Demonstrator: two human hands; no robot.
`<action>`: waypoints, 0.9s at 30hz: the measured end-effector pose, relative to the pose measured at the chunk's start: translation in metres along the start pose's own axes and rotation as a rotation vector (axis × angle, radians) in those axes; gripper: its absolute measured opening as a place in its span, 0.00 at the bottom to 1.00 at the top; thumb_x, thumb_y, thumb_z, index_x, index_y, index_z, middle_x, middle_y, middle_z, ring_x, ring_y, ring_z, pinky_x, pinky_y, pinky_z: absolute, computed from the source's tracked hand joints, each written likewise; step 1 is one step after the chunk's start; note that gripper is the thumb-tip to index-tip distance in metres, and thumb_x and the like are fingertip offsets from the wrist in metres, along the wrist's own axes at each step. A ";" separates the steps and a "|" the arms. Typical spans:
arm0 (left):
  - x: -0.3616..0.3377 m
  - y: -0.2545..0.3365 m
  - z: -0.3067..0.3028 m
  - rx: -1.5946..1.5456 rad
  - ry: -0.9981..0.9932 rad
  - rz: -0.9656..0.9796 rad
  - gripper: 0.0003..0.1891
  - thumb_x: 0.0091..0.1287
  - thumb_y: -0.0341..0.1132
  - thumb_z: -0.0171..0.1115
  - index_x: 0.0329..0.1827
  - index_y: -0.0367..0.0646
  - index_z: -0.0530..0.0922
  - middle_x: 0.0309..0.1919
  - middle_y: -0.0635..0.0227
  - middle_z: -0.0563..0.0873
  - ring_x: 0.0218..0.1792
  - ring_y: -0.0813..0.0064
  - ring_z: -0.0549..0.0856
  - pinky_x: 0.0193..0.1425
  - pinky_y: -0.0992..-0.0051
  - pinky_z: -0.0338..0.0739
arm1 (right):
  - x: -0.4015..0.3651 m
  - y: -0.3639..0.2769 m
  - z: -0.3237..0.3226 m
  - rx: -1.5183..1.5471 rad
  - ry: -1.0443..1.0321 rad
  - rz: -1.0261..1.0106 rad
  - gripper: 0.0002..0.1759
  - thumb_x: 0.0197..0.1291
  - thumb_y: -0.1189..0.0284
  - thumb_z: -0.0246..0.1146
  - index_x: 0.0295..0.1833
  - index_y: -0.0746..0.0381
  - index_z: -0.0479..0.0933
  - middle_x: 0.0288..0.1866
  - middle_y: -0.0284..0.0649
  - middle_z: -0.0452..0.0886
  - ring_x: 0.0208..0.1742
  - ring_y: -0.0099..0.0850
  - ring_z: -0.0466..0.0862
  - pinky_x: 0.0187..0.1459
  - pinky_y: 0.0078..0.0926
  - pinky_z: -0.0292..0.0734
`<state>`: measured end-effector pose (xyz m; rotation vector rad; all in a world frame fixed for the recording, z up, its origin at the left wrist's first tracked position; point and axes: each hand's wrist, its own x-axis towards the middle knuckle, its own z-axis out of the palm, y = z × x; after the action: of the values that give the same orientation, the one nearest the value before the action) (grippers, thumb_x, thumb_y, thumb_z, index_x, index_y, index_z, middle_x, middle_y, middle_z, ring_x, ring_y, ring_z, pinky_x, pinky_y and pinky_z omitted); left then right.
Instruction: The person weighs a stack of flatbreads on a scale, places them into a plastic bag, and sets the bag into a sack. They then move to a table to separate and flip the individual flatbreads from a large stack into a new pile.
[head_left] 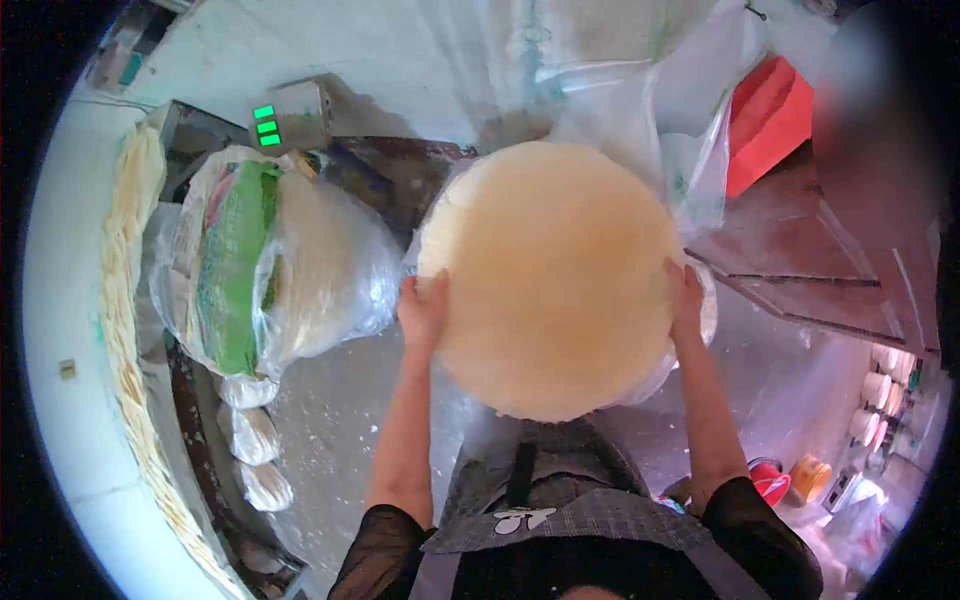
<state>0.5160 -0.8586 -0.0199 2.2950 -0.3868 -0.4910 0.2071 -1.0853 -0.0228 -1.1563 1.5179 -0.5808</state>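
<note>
While both hands clasp its rim, left hand (pixel 422 310) on one side and right hand (pixel 688 300) opposite, thumbs on top and fingers hidden beneath, the round pale stack of thin dough sheets (pixel 550 275) is held above the floury table (pixel 340 420), near a plastic bag (pixel 270 260). It looks soft, floppy and easily torn — probably fairly heavy — so it is best held at opposite edges and supported from below

A bulging plastic bag (pixel 300 260) with green wrapping is seen on a floured counter (pixel 340 420), below a scale (pixel 290 115) lit with green digits; a red box (pixel 770 120) is set at right.
</note>
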 end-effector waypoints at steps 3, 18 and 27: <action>0.001 0.023 -0.009 0.015 -0.047 -0.160 0.29 0.51 0.47 0.66 0.47 0.32 0.70 0.33 0.54 0.82 0.35 0.58 0.82 0.40 0.67 0.75 | -0.002 -0.016 -0.007 -0.136 -0.068 -0.003 0.35 0.52 0.52 0.58 0.57 0.68 0.65 0.49 0.46 0.74 0.48 0.35 0.74 0.48 0.31 0.69; 0.023 0.040 -0.008 -0.565 -0.479 -0.155 0.25 0.64 0.40 0.55 0.61 0.39 0.63 0.47 0.69 0.76 0.47 0.81 0.73 0.49 0.79 0.70 | 0.039 -0.005 -0.005 0.071 -0.363 0.152 0.37 0.52 0.54 0.57 0.62 0.66 0.59 0.53 0.44 0.71 0.50 0.36 0.73 0.48 0.32 0.71; 0.015 0.033 -0.006 -0.612 -0.430 -0.066 0.26 0.64 0.38 0.55 0.63 0.41 0.60 0.48 0.70 0.76 0.46 0.83 0.73 0.49 0.79 0.69 | 0.036 -0.019 -0.001 -0.021 -0.328 0.106 0.33 0.52 0.56 0.58 0.59 0.67 0.62 0.50 0.42 0.73 0.47 0.33 0.74 0.47 0.29 0.70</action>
<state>0.5281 -0.8836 0.0049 1.6076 -0.3101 -0.9917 0.2151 -1.1251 -0.0226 -1.1186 1.2955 -0.2878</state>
